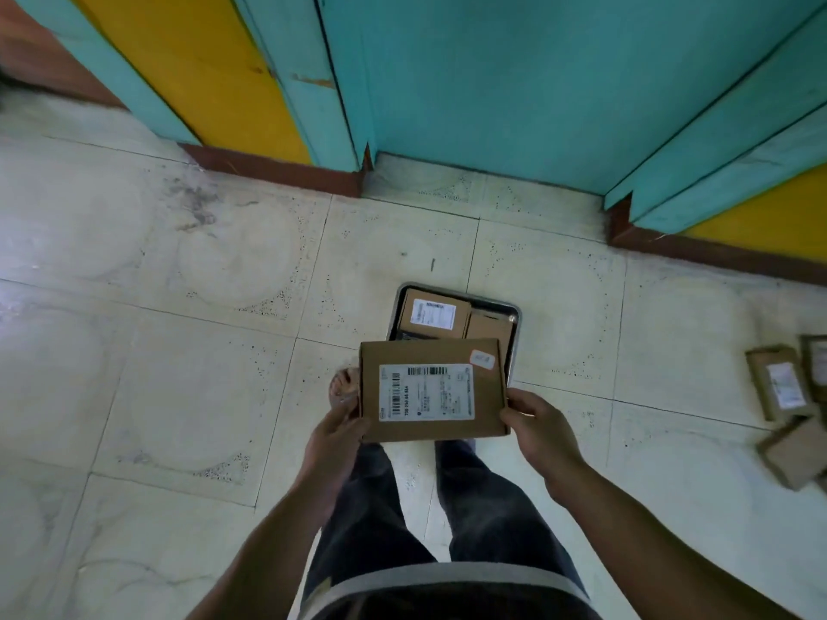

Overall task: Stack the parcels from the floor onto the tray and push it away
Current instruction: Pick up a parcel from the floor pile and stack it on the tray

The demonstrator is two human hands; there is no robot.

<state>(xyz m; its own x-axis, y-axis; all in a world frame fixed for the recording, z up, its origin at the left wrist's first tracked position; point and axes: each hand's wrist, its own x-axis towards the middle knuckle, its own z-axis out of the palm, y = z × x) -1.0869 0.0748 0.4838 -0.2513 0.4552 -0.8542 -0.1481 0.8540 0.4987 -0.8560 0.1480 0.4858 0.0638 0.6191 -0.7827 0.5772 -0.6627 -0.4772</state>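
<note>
Head view: on pale tiled floor (179, 351), rectangular metal tray (516, 337) carries brown cardboard boxes (432, 315), flat labelled cardboard parcel (432, 391) held above its near end, left hand (333, 436) and right hand (539, 431) each pinching a side edge; risk: lands crooked on uneven boxes, slides off.

Left hand (333, 434) and right hand (539, 429) hold one parcel (432, 391) between them.
Both bare forearms reach forward from the bottom of the view, elbows apart. The left hand grips the parcel's lower left edge, the right its lower right corner, fingers curled round it. The person is standing.
</note>
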